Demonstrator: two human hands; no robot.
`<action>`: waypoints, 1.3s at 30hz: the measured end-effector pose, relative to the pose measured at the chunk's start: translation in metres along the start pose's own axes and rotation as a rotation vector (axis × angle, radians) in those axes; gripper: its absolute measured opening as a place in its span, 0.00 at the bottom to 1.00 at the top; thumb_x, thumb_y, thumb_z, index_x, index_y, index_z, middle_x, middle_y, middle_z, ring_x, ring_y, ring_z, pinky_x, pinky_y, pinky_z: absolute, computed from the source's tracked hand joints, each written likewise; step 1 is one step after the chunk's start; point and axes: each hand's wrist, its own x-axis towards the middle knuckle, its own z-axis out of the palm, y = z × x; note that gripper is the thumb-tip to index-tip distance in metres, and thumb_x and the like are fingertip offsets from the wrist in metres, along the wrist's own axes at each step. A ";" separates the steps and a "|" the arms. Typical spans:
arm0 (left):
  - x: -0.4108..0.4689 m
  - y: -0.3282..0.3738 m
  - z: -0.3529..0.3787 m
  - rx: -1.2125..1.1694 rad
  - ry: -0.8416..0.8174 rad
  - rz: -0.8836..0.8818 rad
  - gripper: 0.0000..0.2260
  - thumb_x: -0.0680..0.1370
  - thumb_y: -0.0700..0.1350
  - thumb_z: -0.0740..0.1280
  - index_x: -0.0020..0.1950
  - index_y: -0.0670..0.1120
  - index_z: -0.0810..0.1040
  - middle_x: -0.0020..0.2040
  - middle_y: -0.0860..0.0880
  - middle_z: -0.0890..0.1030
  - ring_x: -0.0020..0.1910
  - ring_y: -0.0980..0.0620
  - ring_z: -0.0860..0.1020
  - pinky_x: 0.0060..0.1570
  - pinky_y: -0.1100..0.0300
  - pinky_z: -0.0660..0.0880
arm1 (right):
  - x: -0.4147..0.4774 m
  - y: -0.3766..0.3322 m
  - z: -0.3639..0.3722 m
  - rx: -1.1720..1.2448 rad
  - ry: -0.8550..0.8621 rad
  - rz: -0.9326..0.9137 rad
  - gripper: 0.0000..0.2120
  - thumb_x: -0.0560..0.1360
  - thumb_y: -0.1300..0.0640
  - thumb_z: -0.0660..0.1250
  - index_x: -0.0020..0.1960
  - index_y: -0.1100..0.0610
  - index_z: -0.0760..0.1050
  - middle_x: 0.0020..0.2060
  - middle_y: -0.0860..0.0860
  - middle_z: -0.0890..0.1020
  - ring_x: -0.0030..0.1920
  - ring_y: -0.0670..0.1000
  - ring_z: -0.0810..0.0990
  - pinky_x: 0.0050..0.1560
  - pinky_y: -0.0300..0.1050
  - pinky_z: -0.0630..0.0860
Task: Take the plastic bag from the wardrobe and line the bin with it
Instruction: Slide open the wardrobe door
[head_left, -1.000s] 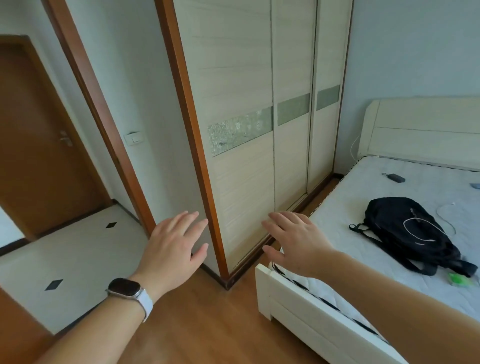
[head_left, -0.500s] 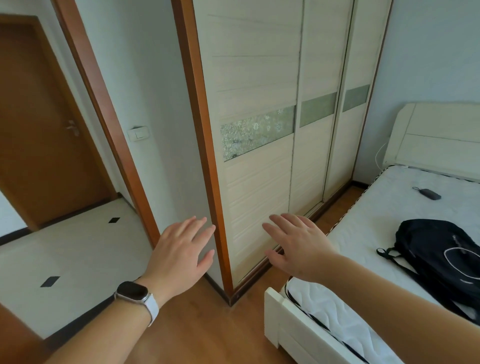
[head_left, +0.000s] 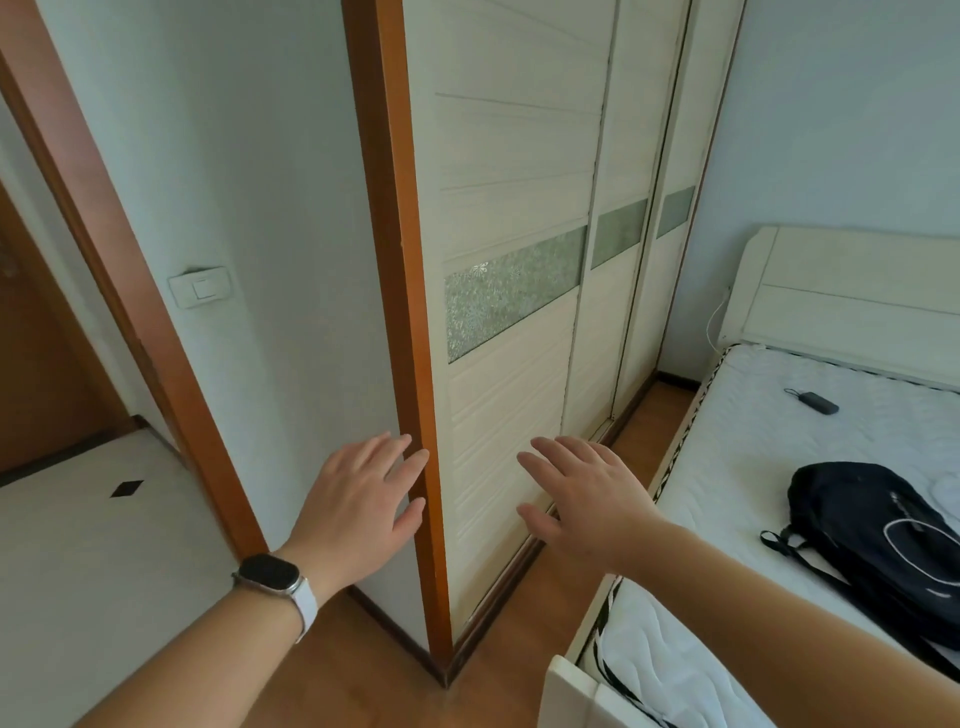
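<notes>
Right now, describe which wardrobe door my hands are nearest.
The wardrobe fills the wall left of the bed. Its nearest door sits against the orange-brown frame, unlike the two doors farther along.

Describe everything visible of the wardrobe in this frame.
The wardrobe is built in, framed by an orange-brown wooden post. It has three cream sliding doors with horizontal ribbing, each crossed by a frosted, floral glass band. All doors look shut. It stands between wall and bed. The left hand and right hand, both open, reach toward it; contact is unclear.
</notes>
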 end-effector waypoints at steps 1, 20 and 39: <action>0.007 -0.006 0.004 -0.006 0.004 0.010 0.23 0.76 0.59 0.61 0.66 0.50 0.76 0.65 0.46 0.78 0.64 0.44 0.76 0.59 0.46 0.74 | 0.008 0.000 0.003 -0.002 -0.001 0.006 0.29 0.77 0.35 0.47 0.72 0.48 0.60 0.72 0.50 0.67 0.72 0.56 0.64 0.71 0.56 0.61; 0.180 -0.070 0.046 0.069 0.119 -0.013 0.20 0.77 0.55 0.63 0.66 0.48 0.76 0.66 0.44 0.77 0.66 0.42 0.73 0.61 0.44 0.72 | 0.200 0.063 0.047 0.045 0.139 -0.088 0.29 0.76 0.37 0.51 0.71 0.52 0.64 0.70 0.53 0.69 0.70 0.58 0.67 0.68 0.56 0.65; 0.342 -0.084 0.004 0.455 0.504 -0.137 0.18 0.77 0.48 0.63 0.65 0.44 0.77 0.68 0.41 0.75 0.70 0.41 0.70 0.67 0.43 0.63 | 0.410 0.133 0.035 0.362 0.739 -0.375 0.28 0.76 0.42 0.61 0.71 0.56 0.66 0.72 0.57 0.66 0.73 0.59 0.63 0.69 0.57 0.64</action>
